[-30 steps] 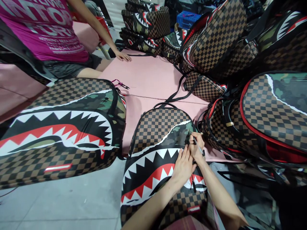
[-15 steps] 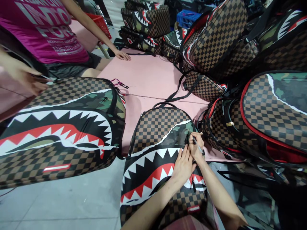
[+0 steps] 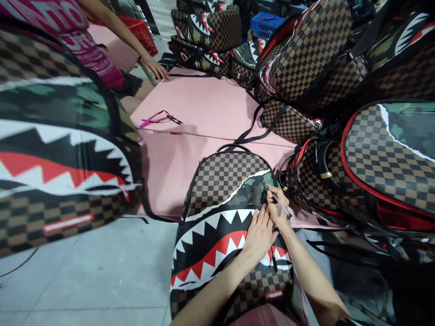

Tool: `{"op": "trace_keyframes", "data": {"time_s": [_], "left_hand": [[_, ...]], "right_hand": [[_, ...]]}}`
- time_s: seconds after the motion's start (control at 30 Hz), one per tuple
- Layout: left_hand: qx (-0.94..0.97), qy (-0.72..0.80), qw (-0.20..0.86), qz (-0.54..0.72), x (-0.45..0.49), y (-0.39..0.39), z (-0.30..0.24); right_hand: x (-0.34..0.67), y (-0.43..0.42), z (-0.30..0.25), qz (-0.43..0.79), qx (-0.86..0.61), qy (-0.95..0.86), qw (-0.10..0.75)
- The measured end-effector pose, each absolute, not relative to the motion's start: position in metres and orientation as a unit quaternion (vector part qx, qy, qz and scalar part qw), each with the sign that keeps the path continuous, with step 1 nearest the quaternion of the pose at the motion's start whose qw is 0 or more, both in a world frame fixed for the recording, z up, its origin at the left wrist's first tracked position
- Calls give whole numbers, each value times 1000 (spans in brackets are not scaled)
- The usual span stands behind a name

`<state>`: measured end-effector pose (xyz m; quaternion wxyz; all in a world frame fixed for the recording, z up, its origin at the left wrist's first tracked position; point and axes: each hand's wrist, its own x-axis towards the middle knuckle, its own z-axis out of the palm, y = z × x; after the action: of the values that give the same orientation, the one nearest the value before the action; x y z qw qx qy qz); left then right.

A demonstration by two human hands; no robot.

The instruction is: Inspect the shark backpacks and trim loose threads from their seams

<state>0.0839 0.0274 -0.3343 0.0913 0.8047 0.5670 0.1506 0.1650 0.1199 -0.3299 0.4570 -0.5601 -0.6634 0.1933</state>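
Note:
A brown checkered backpack [image 3: 220,181] with a shark-mouth print and camouflage patch lies before me, its top on the pink table [image 3: 200,104]. My left hand [image 3: 260,235] lies flat on the print, fingers stretched out. My right hand [image 3: 278,210] is closed on a thin pen-like tool [image 3: 280,203], whose tip touches the zipper in the camouflage part.
A second shark-print backpack [image 3: 61,145] hangs lifted at the left, held by another person in a pink shirt [image 3: 81,50], whose hand [image 3: 156,70] rests on the table. Pink-handled snips [image 3: 159,118] lie on the table. Several more checkered backpacks [image 3: 306,54] pile up at the back and right.
The backpack at the left has been lifted off the table and swung left and upward, uncovering the snips. The other person's hand slid left. My hands have barely moved.

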Motion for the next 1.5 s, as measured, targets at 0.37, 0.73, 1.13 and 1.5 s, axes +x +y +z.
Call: {"op": "trace_keyframes", "data": {"time_s": [0.37,0.73,1.13,1.5], "left_hand": [[803,569,95,147,85,28,-335],[806,565,102,141,84,28,-332],[803,562,124,156,83,29,-328],[624,716,47,310,-64,-8,-285]], "right_hand": [[165,119,-329,207,-597,-631,449],[165,120,-330,200,-587,-638,457],[167,120,-323,233,-592,-605,480],[151,285,-235,68,-614,-741,265]]}}
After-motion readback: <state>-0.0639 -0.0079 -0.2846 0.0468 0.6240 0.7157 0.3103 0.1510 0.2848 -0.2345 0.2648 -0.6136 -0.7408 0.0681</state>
